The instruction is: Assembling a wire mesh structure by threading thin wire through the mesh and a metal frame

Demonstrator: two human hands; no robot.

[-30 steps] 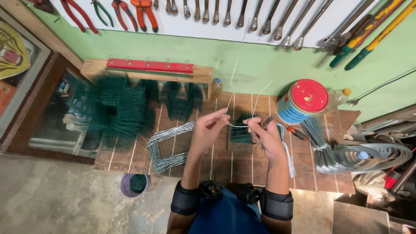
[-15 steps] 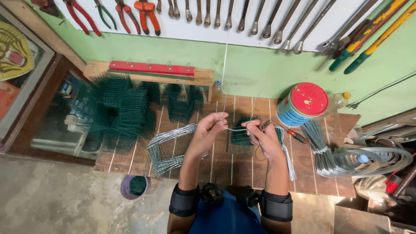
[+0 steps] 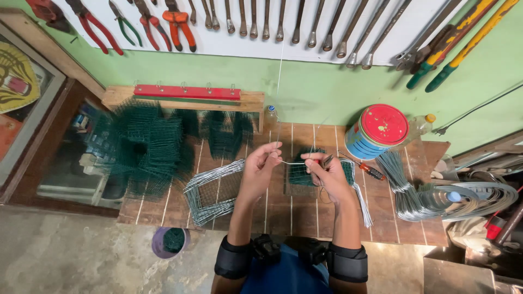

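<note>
We are over the bench, and our left hand point(image 3: 262, 165) pinches one end of a thin silver wire point(image 3: 291, 162) between thumb and fingertips, while our right hand point(image 3: 327, 173) closes its fingers around the other end together with what looks like small red-handled pliers point(image 3: 321, 160). The wire runs level between both hands, just above a small green mesh panel point(image 3: 300, 173) lying on the wooden bench point(image 3: 283, 212).

How far along? By our reckoning, well into it: a stack of grey wire frames point(image 3: 210, 190) lies left of our hands, and piles of green mesh pieces point(image 3: 150, 147) fill the far left. Plenty seems left too: bundles of cut wire point(image 3: 400, 182) and coiled wire point(image 3: 468, 196) wait at the right, beside a blue tin with a red lid point(image 3: 378, 130).

The bench is slatted brown wood against a green wall. Above hang pliers point(image 3: 177, 22) and a row of spanners point(image 3: 305, 22). The floor below is bare concrete, with a purple tub point(image 3: 169, 242) beside the bench.
</note>
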